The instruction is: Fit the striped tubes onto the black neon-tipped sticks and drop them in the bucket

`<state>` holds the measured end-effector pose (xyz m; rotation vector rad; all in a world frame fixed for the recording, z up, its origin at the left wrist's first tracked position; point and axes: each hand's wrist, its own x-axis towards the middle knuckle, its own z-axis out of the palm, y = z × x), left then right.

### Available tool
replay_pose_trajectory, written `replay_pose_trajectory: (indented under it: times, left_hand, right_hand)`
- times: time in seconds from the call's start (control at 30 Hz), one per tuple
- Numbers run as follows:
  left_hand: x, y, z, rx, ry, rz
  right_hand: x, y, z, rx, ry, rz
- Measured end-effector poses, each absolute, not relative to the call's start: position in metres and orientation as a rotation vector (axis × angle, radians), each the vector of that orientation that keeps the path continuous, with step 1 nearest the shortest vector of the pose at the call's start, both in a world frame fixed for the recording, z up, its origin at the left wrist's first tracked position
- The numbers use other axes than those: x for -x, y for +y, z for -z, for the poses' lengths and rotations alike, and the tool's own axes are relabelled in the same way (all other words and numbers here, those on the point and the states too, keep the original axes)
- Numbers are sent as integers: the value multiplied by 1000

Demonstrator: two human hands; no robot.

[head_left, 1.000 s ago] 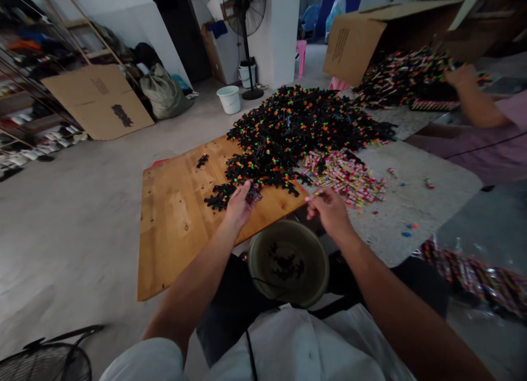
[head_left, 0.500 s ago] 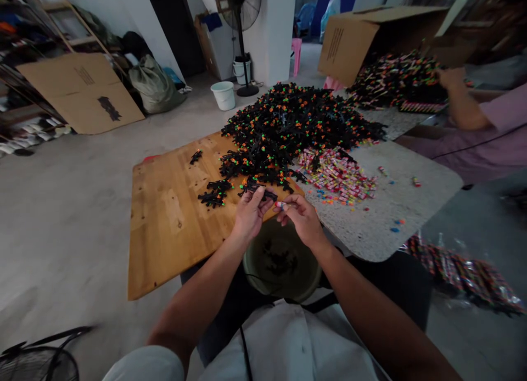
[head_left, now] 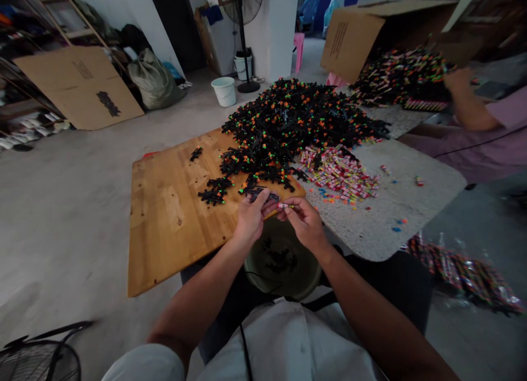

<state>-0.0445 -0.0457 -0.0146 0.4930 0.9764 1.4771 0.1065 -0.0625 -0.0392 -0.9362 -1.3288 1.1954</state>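
Observation:
Near the front edge of the wooden board, my left hand (head_left: 250,216) is closed on a small black plastic toy gun (head_left: 269,196). Just right of it, my right hand (head_left: 305,222) pinches a little pink-and-white wrapped tube (head_left: 283,205), held close to the toy's end and the left fingertips. Whether tube and toy touch, I cannot tell. Beyond my hands rises a big heap of black toy guns (head_left: 284,117) with orange and green tips. A pile of pink wrapped tubes (head_left: 341,175) lies to its right. Below my hands, a bucket (head_left: 302,276) holds some black pieces.
The wooden board (head_left: 164,222) adjoins a speckled grey table (head_left: 370,233) with loose coloured bits. At right, a co-worker's arm (head_left: 469,98) reaches toward another heap before a cardboard box (head_left: 349,43). Filled plastic bags (head_left: 465,276) lie on the floor; a fan (head_left: 41,359) stands lower left.
My right hand has brought the tube slightly closer to my left fingers, and the toy gun has tilted a little. The whole view has shifted slightly.

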Motion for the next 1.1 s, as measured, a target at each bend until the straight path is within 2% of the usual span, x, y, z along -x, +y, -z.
replay_pose_trajectory:
  times: [0.23,0.43,0.67,0.8,0.9,1.0,1.1]
  left_hand:
    - [39,-46,12,-468,1008,-1509]
    - [31,-48,7,-493,1115,-1574]
    - [32,-52,22,-550,1232,-1480]
    - [52,-60,45,-693,1312,-1337]
    - [81,-71,58,-1090,1437,-1028]
    - [114,-79,61,-1448,1422,-699]
    - [156,-71,58,-1746,1565,-659]
  right_hand:
    - [-107,-63,45,979,-1361,-1058]
    - [-107,-67,50,992,-1576,-715]
    - [-100,-66,61,1090,-1447,-769]
    - [-114,-73,71,1125,-1537,-1031]
    - [-143,-69,84,1238,-1658,-1098]
    - [-182,-49,96,1461,-1636,-906]
    - [-224,-19,96,1693,-1679,-556]
